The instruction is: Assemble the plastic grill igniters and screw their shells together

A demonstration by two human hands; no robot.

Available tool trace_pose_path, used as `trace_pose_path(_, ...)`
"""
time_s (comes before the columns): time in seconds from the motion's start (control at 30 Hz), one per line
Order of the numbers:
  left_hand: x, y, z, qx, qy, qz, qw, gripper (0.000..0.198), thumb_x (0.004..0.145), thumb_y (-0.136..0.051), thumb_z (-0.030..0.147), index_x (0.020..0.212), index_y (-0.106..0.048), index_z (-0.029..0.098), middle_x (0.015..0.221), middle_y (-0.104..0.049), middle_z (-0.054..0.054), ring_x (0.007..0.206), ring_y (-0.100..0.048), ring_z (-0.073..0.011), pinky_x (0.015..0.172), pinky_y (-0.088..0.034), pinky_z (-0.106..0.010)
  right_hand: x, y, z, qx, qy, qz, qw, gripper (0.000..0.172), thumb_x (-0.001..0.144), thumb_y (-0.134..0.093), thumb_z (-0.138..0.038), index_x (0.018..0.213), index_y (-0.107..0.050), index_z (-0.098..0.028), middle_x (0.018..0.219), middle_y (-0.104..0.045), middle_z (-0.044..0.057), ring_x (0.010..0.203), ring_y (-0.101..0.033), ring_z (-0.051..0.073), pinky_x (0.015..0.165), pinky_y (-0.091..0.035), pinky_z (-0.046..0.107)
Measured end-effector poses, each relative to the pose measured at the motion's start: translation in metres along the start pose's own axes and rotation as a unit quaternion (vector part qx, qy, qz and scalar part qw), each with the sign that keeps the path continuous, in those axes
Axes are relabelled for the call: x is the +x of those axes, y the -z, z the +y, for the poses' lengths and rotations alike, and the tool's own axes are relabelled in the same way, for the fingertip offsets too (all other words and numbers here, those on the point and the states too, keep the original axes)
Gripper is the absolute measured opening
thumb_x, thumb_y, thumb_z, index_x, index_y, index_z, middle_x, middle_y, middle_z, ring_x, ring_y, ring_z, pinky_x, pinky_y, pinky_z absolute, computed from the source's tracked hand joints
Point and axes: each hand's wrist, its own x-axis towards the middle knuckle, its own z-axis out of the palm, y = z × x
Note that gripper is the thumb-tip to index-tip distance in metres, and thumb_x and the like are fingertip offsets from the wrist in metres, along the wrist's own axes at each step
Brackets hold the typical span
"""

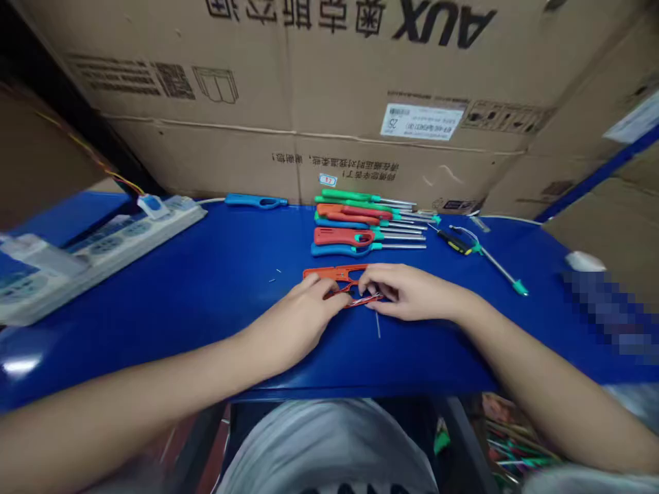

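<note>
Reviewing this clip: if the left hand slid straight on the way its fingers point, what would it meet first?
The orange lighter shell, which the left hand is touching now. Just past it, probably the right hand, whose fingertips rest on the same shell, though depth is unclear.

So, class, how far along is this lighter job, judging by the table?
Done: a stack of finished lighters lies behind the hands. In hand: the left hand and right hand hold an open orange shell with thin wires. Left: that shell looks not yet closed; a screwdriver lies nearby.
</note>
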Motion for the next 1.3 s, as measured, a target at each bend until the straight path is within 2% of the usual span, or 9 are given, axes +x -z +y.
trace_pose_path(0.13, -0.001, 0.0, -0.001, -0.001, -0.013, 0.013, 1.0, 0.042, 0.099, -0.045, 0.007, 0.135, -0.059, 0.024, 0.122, -0.06, -0.011, 0.113, -0.052, -0.0264, 0.101, -0.048, -0.047, -0.006, 0.001, -0.004, -0.001, 0.02, -0.02, 1.0, 0.019, 0.086, -0.06, -0.013, 0.104, -0.064, -0.019, 0.1, -0.063, 0.001, 0.079, -0.056, 0.011, 0.07, -0.042, 0.023)
trace_pose_path(0.3, -0.002, 0.002, 0.0, 0.015, -0.03, 0.027, 0.999, 0.043, 0.099, -0.043, 0.007, 0.135, -0.06, 0.024, 0.126, -0.059, -0.011, 0.118, -0.051, -0.0271, 0.1, -0.049, -0.045, -0.008, 0.003, -0.007, 0.011, 0.026, -0.02, 0.999, 0.018, 0.087, -0.06, -0.013, 0.104, -0.065, -0.018, 0.106, -0.063, 0.003, 0.083, -0.059, 0.011, 0.073, -0.045, 0.023)
trace_pose_path(0.53, 0.001, 0.0, -0.004, 0.037, -0.037, 0.032, 0.998, 0.041, 0.099, -0.044, 0.008, 0.132, -0.062, 0.023, 0.128, -0.061, -0.012, 0.121, -0.052, -0.0272, 0.101, -0.049, -0.045, -0.002, -0.001, 0.002, 0.009, 0.041, 0.006, 0.999, 0.012, 0.091, -0.059, -0.015, 0.097, -0.068, -0.017, 0.096, -0.066, 0.004, 0.075, -0.059, 0.011, 0.068, -0.044, 0.023)
trace_pose_path(0.73, 0.001, 0.004, -0.002, 0.083, -0.044, -0.002, 0.996, 0.044, 0.098, -0.046, 0.008, 0.137, -0.061, 0.023, 0.128, -0.061, -0.013, 0.126, -0.05, -0.0303, 0.102, -0.05, -0.047, 0.001, -0.007, 0.007, -0.004, 0.046, 0.042, 0.998, 0.01, 0.093, -0.058, -0.018, 0.091, -0.068, -0.016, 0.09, -0.068, 0.004, 0.073, -0.06, 0.012, 0.068, -0.044, 0.024)
trace_pose_path(0.87, 0.002, 0.006, -0.002, 0.1, -0.044, -0.022, 0.994, 0.045, 0.099, -0.047, 0.01, 0.14, -0.059, 0.022, 0.125, -0.063, -0.015, 0.124, -0.052, -0.0319, 0.1, -0.051, -0.048, 0.001, -0.007, 0.007, -0.004, 0.057, 0.041, 0.997, 0.009, 0.094, -0.059, -0.019, 0.092, -0.067, -0.017, 0.09, -0.068, 0.004, 0.075, -0.06, 0.012, 0.071, -0.045, 0.024)
trace_pose_path(0.97, 0.003, 0.008, -0.003, 0.098, -0.043, -0.028, 0.994, 0.044, 0.099, -0.048, 0.012, 0.14, -0.06, 0.022, 0.123, -0.063, -0.015, 0.12, -0.054, -0.0318, 0.097, -0.053, -0.048, -0.001, -0.004, 0.005, 0.005, 0.054, 0.034, 0.998, 0.007, 0.092, -0.064, -0.023, 0.092, -0.067, -0.016, 0.088, -0.067, 0.003, 0.07, -0.058, 0.011, 0.066, -0.044, 0.022)
trace_pose_path(1.17, 0.004, 0.01, -0.006, 0.083, -0.05, -0.013, 0.995, 0.038, 0.1, -0.049, 0.016, 0.134, -0.065, 0.023, 0.12, -0.067, -0.011, 0.11, -0.058, -0.0284, 0.097, -0.053, -0.046, -0.003, 0.002, 0.003, -0.001, 0.037, 0.025, 0.999, 0.01, 0.09, -0.068, -0.025, 0.088, -0.066, -0.016, 0.081, -0.064, 0.001, 0.065, -0.054, 0.009, 0.062, -0.042, 0.021)
trace_pose_path(1.3, 0.003, 0.008, -0.007, 0.105, -0.065, 0.0, 0.992, 0.037, 0.1, -0.051, 0.017, 0.134, -0.065, 0.024, 0.123, -0.068, -0.009, 0.111, -0.059, -0.0278, 0.097, -0.054, -0.044, -0.003, 0.003, 0.003, 0.002, 0.047, 0.015, 0.999, 0.009, 0.091, -0.066, -0.023, 0.094, -0.07, -0.016, 0.088, -0.067, 0.003, 0.07, -0.058, 0.01, 0.065, -0.045, 0.021)
